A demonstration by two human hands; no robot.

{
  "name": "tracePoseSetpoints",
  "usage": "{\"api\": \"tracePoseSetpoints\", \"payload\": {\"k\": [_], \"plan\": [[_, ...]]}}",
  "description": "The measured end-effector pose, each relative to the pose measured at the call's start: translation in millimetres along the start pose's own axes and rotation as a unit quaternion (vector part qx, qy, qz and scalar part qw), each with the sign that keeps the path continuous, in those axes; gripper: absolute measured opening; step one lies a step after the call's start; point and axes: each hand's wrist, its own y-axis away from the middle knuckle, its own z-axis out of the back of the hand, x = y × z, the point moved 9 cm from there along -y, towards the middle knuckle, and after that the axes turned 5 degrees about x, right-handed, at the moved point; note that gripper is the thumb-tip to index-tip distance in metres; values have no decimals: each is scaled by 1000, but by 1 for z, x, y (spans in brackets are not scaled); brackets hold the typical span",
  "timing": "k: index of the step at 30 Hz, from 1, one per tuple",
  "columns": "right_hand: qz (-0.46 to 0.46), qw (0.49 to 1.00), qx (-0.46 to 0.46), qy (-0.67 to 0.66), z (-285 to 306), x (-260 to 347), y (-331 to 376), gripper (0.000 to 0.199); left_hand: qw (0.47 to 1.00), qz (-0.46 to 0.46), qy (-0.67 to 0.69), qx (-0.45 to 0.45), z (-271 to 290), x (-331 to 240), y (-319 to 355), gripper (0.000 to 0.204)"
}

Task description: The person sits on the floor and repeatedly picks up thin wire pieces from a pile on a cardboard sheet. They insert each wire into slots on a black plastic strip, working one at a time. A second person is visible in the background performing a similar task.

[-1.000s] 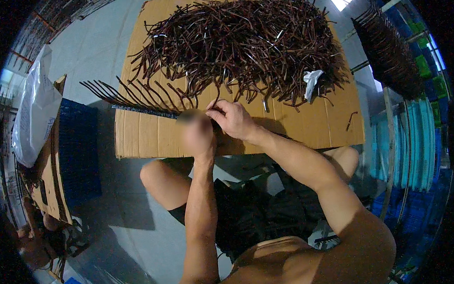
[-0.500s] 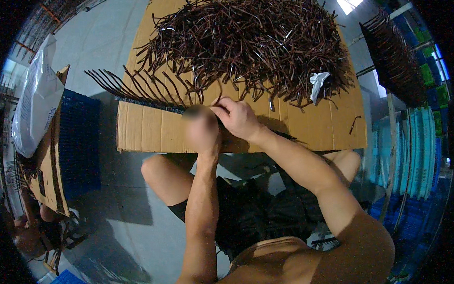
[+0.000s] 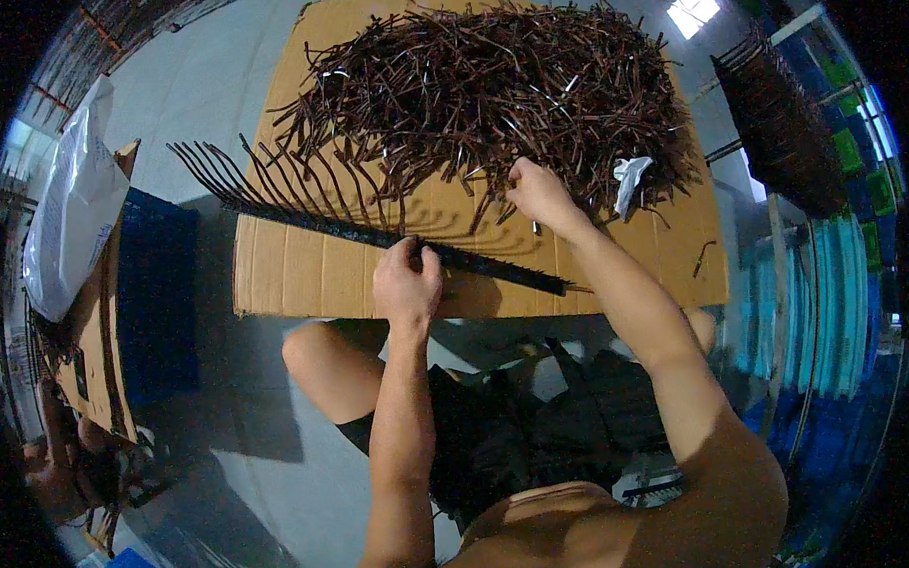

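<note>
A long black strip (image 3: 322, 226) lies slantwise across the front of the cardboard-topped table. Thin dark-brown curved sticks (image 3: 316, 179) stand in a row along its left part. Its right part has short bristle-like teeth and no sticks. My left hand (image 3: 408, 283) is closed on the strip near its middle, thumb and fingertips beside the last stick of the row. My right hand (image 3: 541, 194) is at the near edge of a big heap of loose brown sticks (image 3: 488, 83). Its fingers are bent together in a pinch; whatever is between them is hidden.
Crumpled white plastic (image 3: 629, 183) lies at the heap's right side. One short stick (image 3: 704, 259) rests apart on the cardboard (image 3: 304, 279). To the left are a white plastic bag (image 3: 72, 217) and blue crates (image 3: 160, 294). A rack of dark sticks (image 3: 779, 122) stands at right.
My right hand has moved away from my left hand, forward and right to the heap. The strip's right part now shows. My left hand stays at the strip.
</note>
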Motion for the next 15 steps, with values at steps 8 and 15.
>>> {"api": "tracePoseSetpoints", "payload": {"k": [8, 15], "plan": [[-48, 722, 291, -626, -72, 70, 48, 13, 999, -34, -20, -7, 6, -6, 1, 17], [123, 883, 69, -447, -58, 96, 31, 10, 998, -67, -5, -7, 2, -11, -1, 14]]}}
